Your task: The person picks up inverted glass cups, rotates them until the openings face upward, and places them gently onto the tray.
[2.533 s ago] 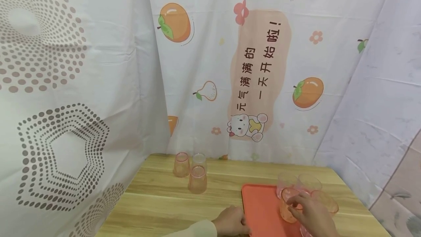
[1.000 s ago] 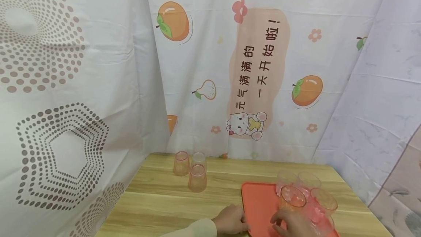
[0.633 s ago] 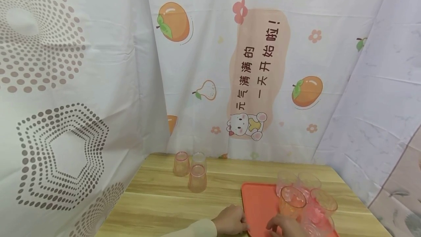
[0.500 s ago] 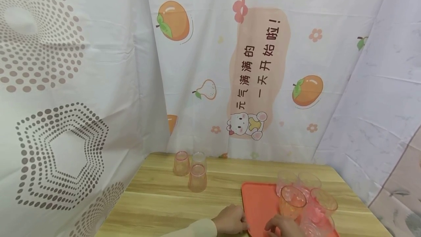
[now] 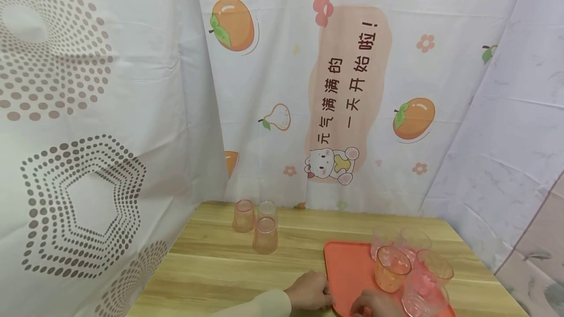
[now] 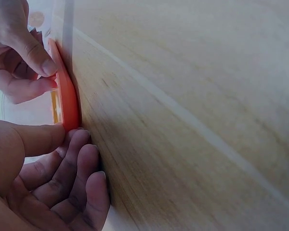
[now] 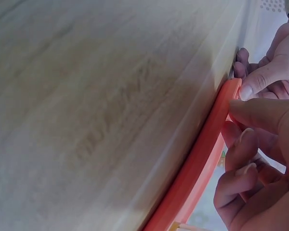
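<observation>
A red-orange tray [image 5: 350, 263] lies on the table's near right part. Several transparent cups stand mouth up on its right side, among them an orange cup [image 5: 388, 280] and a clear cup [image 5: 418, 300] in front. My left hand [image 5: 310, 291] pinches the tray's near left corner; in the left wrist view its thumb is on the rim and its other fingers are curled below. My right hand [image 5: 378, 304] is at the near edge, thumb and forefinger pinching the tray rim [image 7: 202, 144]. The head view cuts off its lower part.
Three tumblers stand upside down at the back left of the wooden table [image 5: 211, 263]: a pinkish tumbler [image 5: 244, 219], a clear tumbler [image 5: 267, 211] and a peach tumbler [image 5: 265, 238]. Printed curtains [image 5: 273, 170] close off the back and both sides.
My right hand has let go of the orange cup, now standing on the tray, and moved down and left to the tray's near edge. My left hand has stayed at the tray's corner.
</observation>
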Demonstrator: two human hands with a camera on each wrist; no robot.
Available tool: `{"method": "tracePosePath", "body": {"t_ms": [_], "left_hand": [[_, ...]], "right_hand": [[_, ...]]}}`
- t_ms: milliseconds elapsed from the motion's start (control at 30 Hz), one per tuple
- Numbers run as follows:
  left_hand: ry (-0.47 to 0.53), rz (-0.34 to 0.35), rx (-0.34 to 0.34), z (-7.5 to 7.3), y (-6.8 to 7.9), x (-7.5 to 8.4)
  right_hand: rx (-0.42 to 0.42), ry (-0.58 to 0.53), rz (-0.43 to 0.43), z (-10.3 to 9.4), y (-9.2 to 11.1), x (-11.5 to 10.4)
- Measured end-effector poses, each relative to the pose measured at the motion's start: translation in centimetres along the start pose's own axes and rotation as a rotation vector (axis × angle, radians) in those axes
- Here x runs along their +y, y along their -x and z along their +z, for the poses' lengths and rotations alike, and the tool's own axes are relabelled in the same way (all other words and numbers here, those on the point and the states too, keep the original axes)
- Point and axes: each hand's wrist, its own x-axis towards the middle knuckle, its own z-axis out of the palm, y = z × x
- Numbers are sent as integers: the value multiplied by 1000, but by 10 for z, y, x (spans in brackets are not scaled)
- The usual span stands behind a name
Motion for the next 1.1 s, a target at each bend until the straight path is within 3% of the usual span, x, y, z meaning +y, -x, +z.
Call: {"method": "tracePosePath", "body": {"t_ms": [167, 367, 633, 867, 1100], "left_hand": [[20, -6, -21, -1, -2, 0], [-10, 5, -11, -5, -1, 0], [-33, 9, 45, -15, 0, -13], [-44, 15, 129, -43, 1, -30], [-23, 42, 222, -75, -2, -48]], "right_hand": [[22, 16, -69, 3, 0, 1], [13, -14, -16, 5, 1, -1], [46, 13, -55, 6, -1, -4], [29, -21, -25, 7, -2, -4], [64, 30, -125, 10, -5, 1]]}}
